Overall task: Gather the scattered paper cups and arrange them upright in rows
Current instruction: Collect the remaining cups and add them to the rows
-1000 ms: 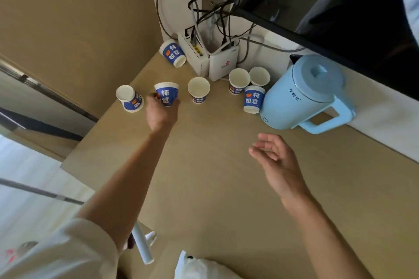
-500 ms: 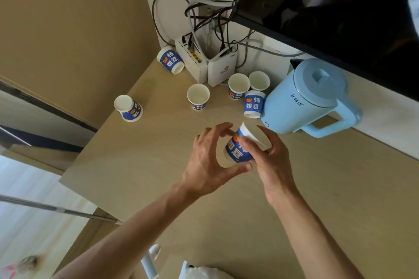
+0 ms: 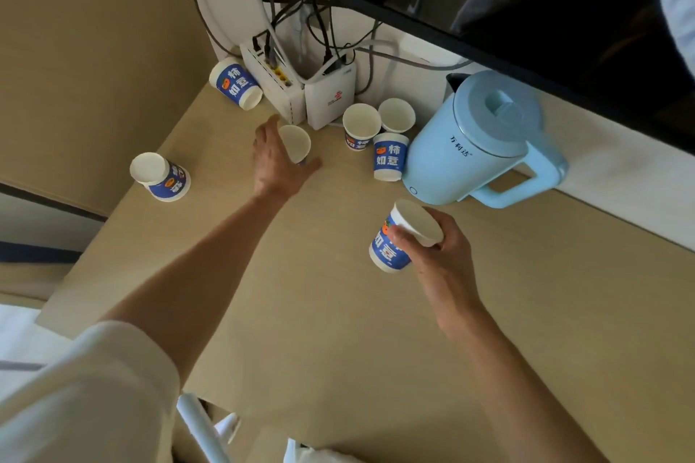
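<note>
Paper cups (image 3: 361,126) are scattered on the tabletop (image 3: 301,312): a tipped cup (image 3: 160,177) far left, your left hand (image 3: 278,158) spread loosely around an upright cup (image 3: 295,143), your right hand (image 3: 436,252) gripping a tilted cup (image 3: 395,242) near the kettle (image 3: 462,147).

I see a loose white sleeve (image 3: 94,387) on the left arm (image 3: 195,267), bunched near the elbow. The right arm (image 3: 507,368) is bare to the frame edge; left grip (image 3: 274,162) and right grip (image 3: 443,256) are bare too.
</note>
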`<state>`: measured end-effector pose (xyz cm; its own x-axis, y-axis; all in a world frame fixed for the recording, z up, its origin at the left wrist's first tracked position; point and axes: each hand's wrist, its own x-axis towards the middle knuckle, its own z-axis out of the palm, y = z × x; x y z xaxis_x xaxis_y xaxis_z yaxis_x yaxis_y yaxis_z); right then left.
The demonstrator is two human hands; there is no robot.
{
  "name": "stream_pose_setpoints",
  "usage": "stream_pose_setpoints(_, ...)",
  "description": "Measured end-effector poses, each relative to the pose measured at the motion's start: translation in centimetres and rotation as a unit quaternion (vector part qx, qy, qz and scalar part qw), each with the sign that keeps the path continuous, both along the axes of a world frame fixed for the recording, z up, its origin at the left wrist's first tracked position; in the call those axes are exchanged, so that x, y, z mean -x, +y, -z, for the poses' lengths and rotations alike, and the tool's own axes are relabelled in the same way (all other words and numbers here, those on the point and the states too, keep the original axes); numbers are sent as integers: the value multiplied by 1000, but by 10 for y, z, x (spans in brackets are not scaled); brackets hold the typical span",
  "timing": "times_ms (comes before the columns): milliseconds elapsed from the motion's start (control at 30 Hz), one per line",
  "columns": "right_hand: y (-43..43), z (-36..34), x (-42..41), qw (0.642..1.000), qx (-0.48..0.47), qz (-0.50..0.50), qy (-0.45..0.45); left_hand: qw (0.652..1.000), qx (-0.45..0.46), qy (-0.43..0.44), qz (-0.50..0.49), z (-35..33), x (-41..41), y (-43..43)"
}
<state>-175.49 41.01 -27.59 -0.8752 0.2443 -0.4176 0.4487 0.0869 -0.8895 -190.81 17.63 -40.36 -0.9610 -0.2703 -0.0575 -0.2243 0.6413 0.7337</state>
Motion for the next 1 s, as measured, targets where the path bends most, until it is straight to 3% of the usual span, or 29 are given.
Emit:
stream_pose_setpoints(233, 6, 4, 0, 1000, -13, 0, 6, 998, 15, 56, 4, 5, -12, 8)
stream_pose_setpoints(467, 17, -1, -21, 999, -9, 13, 43, 994, -7, 104, 39, -38, -56, 33)
stream_pose_setpoints(1000, 178, -55, -164, 964, -5, 169, 205, 962, -101, 176, 185, -176, -263, 228)
